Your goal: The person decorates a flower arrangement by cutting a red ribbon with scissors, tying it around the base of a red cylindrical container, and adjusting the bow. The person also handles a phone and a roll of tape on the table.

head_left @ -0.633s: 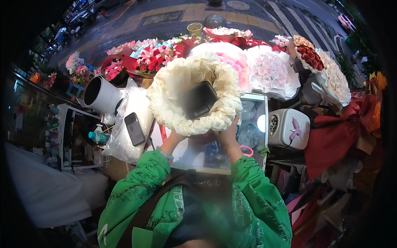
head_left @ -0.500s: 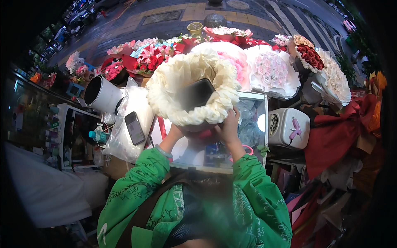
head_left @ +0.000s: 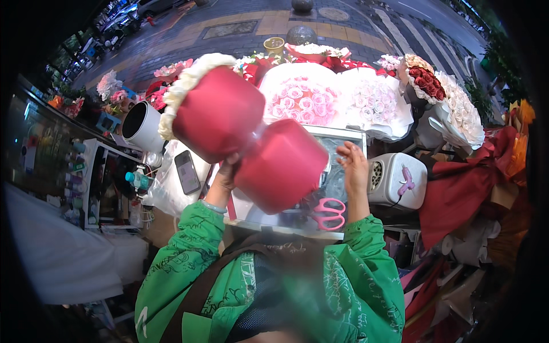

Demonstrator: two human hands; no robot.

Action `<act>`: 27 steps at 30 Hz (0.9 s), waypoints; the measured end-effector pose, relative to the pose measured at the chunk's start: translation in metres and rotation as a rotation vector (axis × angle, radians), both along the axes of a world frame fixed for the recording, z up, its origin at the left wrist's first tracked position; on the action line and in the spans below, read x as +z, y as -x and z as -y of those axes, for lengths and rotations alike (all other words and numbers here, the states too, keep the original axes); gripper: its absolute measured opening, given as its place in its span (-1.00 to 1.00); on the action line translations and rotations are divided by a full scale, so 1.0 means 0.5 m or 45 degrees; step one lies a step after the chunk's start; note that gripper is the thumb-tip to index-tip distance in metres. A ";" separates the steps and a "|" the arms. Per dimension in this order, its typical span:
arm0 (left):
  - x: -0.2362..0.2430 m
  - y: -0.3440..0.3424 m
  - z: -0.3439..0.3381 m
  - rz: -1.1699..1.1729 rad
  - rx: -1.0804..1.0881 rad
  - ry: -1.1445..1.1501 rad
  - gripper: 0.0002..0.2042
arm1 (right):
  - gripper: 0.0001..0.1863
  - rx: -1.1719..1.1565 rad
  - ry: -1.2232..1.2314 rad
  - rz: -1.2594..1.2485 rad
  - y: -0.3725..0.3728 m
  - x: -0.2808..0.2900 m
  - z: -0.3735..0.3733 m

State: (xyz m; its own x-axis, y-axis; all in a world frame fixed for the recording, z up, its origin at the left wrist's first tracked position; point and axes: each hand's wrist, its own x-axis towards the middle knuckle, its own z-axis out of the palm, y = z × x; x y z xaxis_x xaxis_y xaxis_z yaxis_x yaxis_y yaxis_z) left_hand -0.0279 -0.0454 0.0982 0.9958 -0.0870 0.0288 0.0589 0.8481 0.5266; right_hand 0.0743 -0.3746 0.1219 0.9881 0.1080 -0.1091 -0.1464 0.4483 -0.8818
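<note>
A red paper bouquet wrap (head_left: 220,117), pinched in at its middle, lies tilted on its side in the air, its ruffled cream rim (head_left: 176,94) toward the far left and its flared red base toward me. My left hand (head_left: 227,171) grips it near the narrow waist, fingers partly hidden behind the paper. To the right of the base, my right hand (head_left: 354,166) is raised and holds nothing, its fingers curled loosely apart. Pink-handled scissors (head_left: 330,214) lie on the glass-topped case (head_left: 350,135), just below the wrap's base and left of my right wrist.
A phone (head_left: 187,173) rests on white plastic at the left, near a white bucket (head_left: 142,124). Wrapped rose bouquets (head_left: 374,97) line the far side. At the right stands a white box (head_left: 394,174) with a purple glue gun (head_left: 406,180) on top.
The wrap has tipped over to the left, turning its ruffled opening away and showing its red outside. My right hand has let go of it and moved right; my left hand still holds on.
</note>
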 end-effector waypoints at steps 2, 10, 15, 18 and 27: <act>0.015 0.005 0.017 0.049 0.021 0.116 -0.53 | -0.58 0.025 0.035 -0.124 0.027 -0.035 -0.009; 0.077 0.013 0.084 0.012 0.228 0.179 -0.51 | -0.42 -0.067 -0.013 0.355 0.123 0.054 -0.137; 0.088 0.026 0.104 -0.151 0.360 -0.065 -0.44 | -0.36 0.122 -0.428 0.260 0.130 0.112 -0.202; 0.093 0.034 0.090 -0.262 0.750 -0.352 -0.43 | -0.40 0.234 -0.540 -0.018 0.149 0.099 -0.202; -0.030 0.010 -0.054 0.335 0.986 -2.247 -0.51 | -0.32 0.409 -0.318 -0.612 0.318 -0.105 -0.181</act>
State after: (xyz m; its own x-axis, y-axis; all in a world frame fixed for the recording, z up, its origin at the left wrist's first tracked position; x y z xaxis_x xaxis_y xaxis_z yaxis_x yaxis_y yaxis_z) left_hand -0.0329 -0.0186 0.0830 0.8128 0.2056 0.5451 -0.2180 -0.7603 0.6118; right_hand -0.0845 -0.2840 0.0695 0.7487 0.4711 -0.4664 -0.6623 0.4998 -0.5582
